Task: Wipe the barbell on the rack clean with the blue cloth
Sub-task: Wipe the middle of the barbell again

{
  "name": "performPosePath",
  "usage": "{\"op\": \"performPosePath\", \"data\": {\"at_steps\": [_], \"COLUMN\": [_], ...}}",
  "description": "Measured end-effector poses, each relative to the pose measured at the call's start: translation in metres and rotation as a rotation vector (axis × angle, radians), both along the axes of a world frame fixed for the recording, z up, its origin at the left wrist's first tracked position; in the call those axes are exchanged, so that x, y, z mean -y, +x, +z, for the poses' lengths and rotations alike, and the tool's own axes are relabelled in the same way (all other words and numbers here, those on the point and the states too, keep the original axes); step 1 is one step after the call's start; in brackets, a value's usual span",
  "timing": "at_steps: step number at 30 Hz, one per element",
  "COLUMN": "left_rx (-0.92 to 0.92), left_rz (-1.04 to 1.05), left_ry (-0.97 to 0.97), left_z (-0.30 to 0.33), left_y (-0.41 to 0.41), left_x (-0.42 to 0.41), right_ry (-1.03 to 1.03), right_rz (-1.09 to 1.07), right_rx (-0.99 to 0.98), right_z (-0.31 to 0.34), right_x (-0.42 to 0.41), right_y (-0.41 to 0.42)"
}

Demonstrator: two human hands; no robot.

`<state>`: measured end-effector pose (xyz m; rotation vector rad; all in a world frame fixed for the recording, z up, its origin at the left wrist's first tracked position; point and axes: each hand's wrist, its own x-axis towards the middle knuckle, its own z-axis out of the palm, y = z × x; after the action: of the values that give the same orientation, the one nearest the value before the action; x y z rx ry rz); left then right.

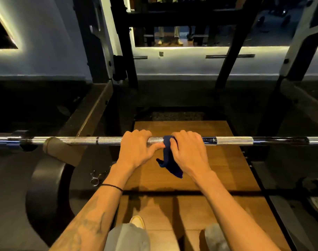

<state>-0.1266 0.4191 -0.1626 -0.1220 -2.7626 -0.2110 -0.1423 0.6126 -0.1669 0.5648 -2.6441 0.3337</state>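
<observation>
- Chrome barbell (109, 140) runs level across the view from edge to edge, its knurled middle section lying between the two hands, above a wooden platform (218, 169).
- Left hand (136, 149) wraps over the bar from above, fingers curled round the shaft and thumb stretched along its near side toward the cloth.
- Right hand (188, 151) sits just beside the left one, fingers curled over the bar with the blue cloth (168, 156) caught under them, so it grips cloth and bar together.
- Blue cloth loops over the bar between the two hands, touching the left thumb; its loose end hangs down below the bar in front of the right wrist.
- Thin black band (112, 186) circles the left wrist, and a tattoo marks the left forearm.
- Black weight plate (46, 192) stands on edge at lower left, beneath the bar's left part, with a tan padded piece (62, 151) just under the bar above it.
- Metal spring collars (96, 177) lie on the floor beside the plate.
- Dark rack uprights (125, 51) rise behind the bar, against a pale wall with lit strips.
- Grey trouser knees and a pale yellow shoe (137, 221) show at the bottom edge, on the platform.
</observation>
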Motion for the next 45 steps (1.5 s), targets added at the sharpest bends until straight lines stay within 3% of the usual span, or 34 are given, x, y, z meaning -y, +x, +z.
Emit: {"op": "performPosePath", "data": {"at_steps": [5, 10, 14, 17, 22, 26, 29, 32, 35, 40, 43, 45], "left_rx": [-0.199, -0.198, -0.177, -0.167, -0.178, -0.239, -0.34, -0.391, -0.294, -0.203, -0.095, 0.001], "left_rz": [0.019, 0.039, 0.014, -0.02, -0.036, -0.055, -0.048, -0.058, -0.101, -0.079, -0.156, -0.138], "left_ry": [0.079, 0.094, 0.112, 0.12, 0.225, 0.292, 0.37, 0.427, 0.272, 0.115, 0.065, 0.115], "left_z": [-0.017, -0.016, -0.016, -0.015, -0.015, -0.019, -0.025, -0.028, -0.024, -0.006, 0.014, 0.022], "left_y": [0.008, 0.013, 0.016, 0.014, 0.012, 0.012, 0.02, 0.029, 0.032, 0.035, 0.022, 0.012], "left_x": [-0.009, -0.016, -0.011, -0.007, -0.005, -0.007, -0.016, -0.021, -0.011, 0.001, 0.014, 0.026], "right_ry": [-0.106, -0.198, -0.135, -0.058, -0.053, -0.136, -0.037, -0.064, -0.013, 0.018, 0.093, -0.005], "right_rz": [-0.19, -0.484, -0.237, 0.013, -0.195, -0.446, -0.295, -0.07, 0.031, -0.195, -0.293, -0.393], "right_rx": [-0.076, -0.057, -0.014, -0.019, -0.149, -0.1, -0.05, -0.029, -0.037, -0.079, -0.059, -0.036], "right_z": [-0.006, -0.002, -0.002, 0.001, -0.007, -0.008, 0.0, 0.004, 0.003, 0.003, -0.003, -0.004], "right_x": [-0.076, -0.028, 0.032, 0.007, -0.086, -0.056, 0.007, 0.057, 0.036, -0.075, -0.082, -0.061], "right_y": [-0.015, -0.005, 0.015, 0.006, -0.014, -0.008, 0.002, 0.019, 0.009, -0.009, -0.011, -0.008]}}
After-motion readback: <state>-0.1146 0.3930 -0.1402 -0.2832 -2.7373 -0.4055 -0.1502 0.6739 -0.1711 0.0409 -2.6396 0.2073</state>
